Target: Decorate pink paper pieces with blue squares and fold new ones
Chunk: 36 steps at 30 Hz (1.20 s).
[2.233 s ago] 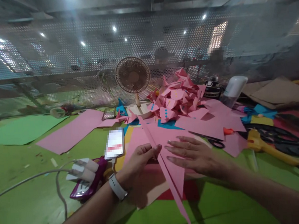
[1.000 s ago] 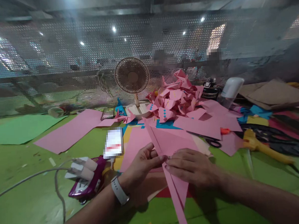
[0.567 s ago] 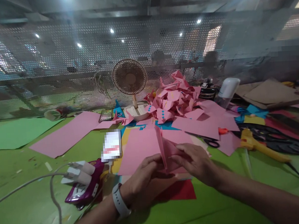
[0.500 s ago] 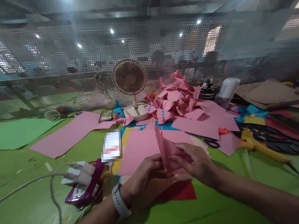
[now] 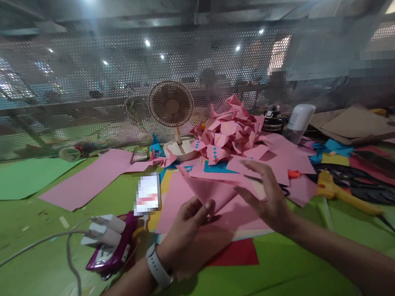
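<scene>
A folded piece of pink paper [image 5: 209, 189] is pinched by its lower corner in my left hand [image 5: 189, 217], thumb on top. It is held above a flat pink sheet [image 5: 174, 206], its long edge running across the top. At its right side is my right hand [image 5: 269, 197], thumb and fingers spread apart; the fingertips are close to the paper, and whether they touch it I cannot tell. Behind, a heap of folded pink paper pieces [image 5: 231, 128] rises, some with blue diamond marks. Under the flat sheet, red paper [image 5: 238, 252] sticks out.
A small fan [image 5: 171, 105] stands at the back before a perforated screen. To the left lie a purple power strip [image 5: 113, 245] with white plugs, and pink [image 5: 86, 178] and green sheets [image 5: 26, 174]. On the right are a yellow glue gun [image 5: 348, 193] and partly hidden scissors [image 5: 285, 190].
The folded paper has turned from upright and edge-on to a broad face toward me. My right hand has let go and opened; my left hand still grips it.
</scene>
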Available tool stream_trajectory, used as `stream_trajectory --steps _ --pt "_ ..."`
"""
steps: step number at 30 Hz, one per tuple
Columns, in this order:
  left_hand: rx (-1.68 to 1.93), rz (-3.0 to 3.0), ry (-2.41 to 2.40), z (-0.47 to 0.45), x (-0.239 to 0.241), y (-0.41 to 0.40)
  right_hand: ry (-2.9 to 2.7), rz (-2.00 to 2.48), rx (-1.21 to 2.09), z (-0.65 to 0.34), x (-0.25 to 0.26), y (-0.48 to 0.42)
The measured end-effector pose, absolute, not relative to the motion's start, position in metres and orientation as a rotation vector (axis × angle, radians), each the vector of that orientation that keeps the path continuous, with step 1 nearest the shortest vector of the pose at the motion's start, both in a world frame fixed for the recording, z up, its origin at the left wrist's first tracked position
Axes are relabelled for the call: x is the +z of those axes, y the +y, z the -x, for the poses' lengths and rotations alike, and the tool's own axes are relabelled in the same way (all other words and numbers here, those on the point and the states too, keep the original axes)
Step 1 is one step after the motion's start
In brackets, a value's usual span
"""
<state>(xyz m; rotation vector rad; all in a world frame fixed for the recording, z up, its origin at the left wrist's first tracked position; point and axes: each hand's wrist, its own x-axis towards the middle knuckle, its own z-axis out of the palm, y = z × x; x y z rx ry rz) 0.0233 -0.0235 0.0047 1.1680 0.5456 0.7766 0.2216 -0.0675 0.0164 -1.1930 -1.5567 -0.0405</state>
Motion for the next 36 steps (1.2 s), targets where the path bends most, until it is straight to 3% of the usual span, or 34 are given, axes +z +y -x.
stream_trajectory --steps 5,8,36 --pt "0.854 -1.051 0.564 -0.026 0.003 -0.021 -1.364 1.203 0.843 -0.223 0.009 -0.059" --pt "0.813 -1.040 0.559 -0.027 0.002 -0.022 -1.240 1.148 1.081 -0.218 0.001 -0.055" --pt "0.726 -1.084 0.730 -0.025 0.005 -0.024 -1.045 1.103 1.176 -0.214 -0.001 -0.055"
